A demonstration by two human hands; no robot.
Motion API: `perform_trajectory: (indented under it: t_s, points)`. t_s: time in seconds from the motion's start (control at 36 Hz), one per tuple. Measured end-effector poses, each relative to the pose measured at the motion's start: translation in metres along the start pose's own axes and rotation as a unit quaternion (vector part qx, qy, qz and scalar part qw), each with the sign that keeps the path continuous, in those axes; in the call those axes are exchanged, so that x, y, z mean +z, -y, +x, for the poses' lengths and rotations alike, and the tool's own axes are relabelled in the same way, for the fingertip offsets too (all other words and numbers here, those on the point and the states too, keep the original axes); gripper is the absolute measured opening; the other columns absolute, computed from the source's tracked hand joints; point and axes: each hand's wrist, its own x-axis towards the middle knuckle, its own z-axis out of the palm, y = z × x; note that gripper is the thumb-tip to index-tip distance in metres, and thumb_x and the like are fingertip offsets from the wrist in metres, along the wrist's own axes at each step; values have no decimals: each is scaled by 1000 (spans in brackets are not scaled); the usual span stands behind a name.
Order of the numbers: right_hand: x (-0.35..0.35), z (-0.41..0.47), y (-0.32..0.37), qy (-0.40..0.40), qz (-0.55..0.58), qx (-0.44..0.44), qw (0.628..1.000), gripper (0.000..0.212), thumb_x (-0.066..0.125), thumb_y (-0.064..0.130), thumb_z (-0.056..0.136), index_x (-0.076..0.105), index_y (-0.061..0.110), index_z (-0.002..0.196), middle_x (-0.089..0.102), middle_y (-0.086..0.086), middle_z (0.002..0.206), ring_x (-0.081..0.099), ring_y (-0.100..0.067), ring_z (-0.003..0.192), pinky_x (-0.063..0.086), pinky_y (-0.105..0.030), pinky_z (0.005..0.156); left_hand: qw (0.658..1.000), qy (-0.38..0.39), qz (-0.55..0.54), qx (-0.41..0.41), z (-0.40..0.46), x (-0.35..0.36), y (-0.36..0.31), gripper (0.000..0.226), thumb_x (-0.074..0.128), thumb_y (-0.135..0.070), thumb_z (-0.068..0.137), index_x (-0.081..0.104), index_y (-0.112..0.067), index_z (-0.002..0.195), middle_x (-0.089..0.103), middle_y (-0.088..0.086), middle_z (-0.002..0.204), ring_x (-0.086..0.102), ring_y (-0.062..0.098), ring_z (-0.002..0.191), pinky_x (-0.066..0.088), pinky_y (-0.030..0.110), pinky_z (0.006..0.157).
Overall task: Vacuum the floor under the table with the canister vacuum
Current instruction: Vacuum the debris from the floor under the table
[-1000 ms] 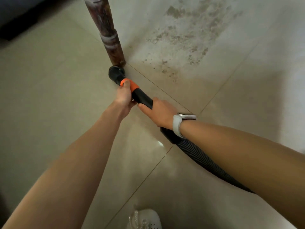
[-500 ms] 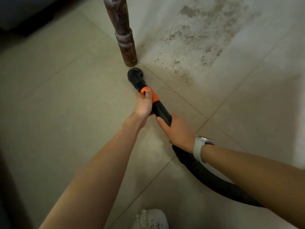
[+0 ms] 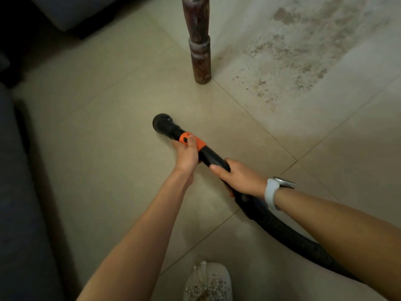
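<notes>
Pulling back from the counter leg (image 3: 199, 48), the brush has come well away from it over the last second: a moment ago the round head was right against the foot of that leg, and now a bare stretch of floor (image 3: 91, 131) lies between them, the leg standing towards the far edge of the view. The floor itself is pale tile with diagonal joints, and a wide speckled patch of dirt (image 3: 303, 53) lies beyond the leg to the right, apparently untouched. A dark sofa edge (image 3: 19, 192) runs down the left side. The ribbed hose (image 3: 288, 233) trails off to the right under the forearm, and the canister is out of view. The black wand (image 3: 211, 156) slants from the hose up to the brush head (image 3: 162, 123), which sits low on the tile, though I cannot tell whether its bristles touch. The right hand (image 3: 240, 178), a pale watch (image 3: 272, 191) at the wrist, has its grip wrapped round the wand's rear end; the left hand (image 3: 186, 156) is clenched round the wand by the orange collar (image 3: 193, 141), thumb on it. I'd judge this the return of a stroke, with the dirty patch yet to be covered.
</notes>
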Motion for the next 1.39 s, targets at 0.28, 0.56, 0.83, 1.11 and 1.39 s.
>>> perform_trajectory:
  t_s: [0.28, 0.56, 0.83, 1.11, 1.39]
  points:
    - [50, 38, 55, 78, -74, -24, 994, 38, 43, 56, 94, 43, 20, 80, 56, 2, 64, 58, -18, 50, 48, -29, 57, 993, -95, -59, -20, 30, -86, 8, 48, 36, -26, 102, 21, -13, 146, 50, 16, 130, 56, 23, 99, 52, 38, 81]
    - [61, 71, 77, -7, -107, -29, 994, 47, 42, 62, 91, 45, 15, 97, 61, -10, 89, 64, -32, 72, 52, -41, 68, 997, -59, -52, -10, 72, -103, -18, 45, 35, -25, 102, 26, -14, 145, 52, 8, 115, 57, 14, 84, 50, 30, 64]
    - [55, 105, 107, 10, -47, -27, 998, 42, 42, 58, 93, 46, 16, 87, 58, -3, 70, 65, -28, 66, 54, -38, 70, 997, -48, -40, -37, 103, -112, -53, 43, 38, -27, 101, 32, -9, 139, 56, 6, 105, 59, 16, 84, 49, 31, 62]
    - [50, 30, 30, 64, 31, 11, 997, 41, 46, 55, 92, 45, 16, 78, 62, -7, 64, 61, -19, 48, 48, -25, 51, 999, -26, -21, -33, 17, -67, 4, 69, 33, -26, 103, -16, -16, 150, 36, 12, 146, 50, 30, 122, 47, 43, 97]
    - [32, -44, -3, -24, -60, 36, 997, 41, 43, 59, 90, 48, 19, 85, 59, 3, 64, 59, -14, 50, 50, -29, 57, 999, 35, -14, -37, -37, -26, 27, 69, 33, -32, 102, -14, -19, 150, 32, 16, 149, 45, 32, 128, 39, 49, 107]
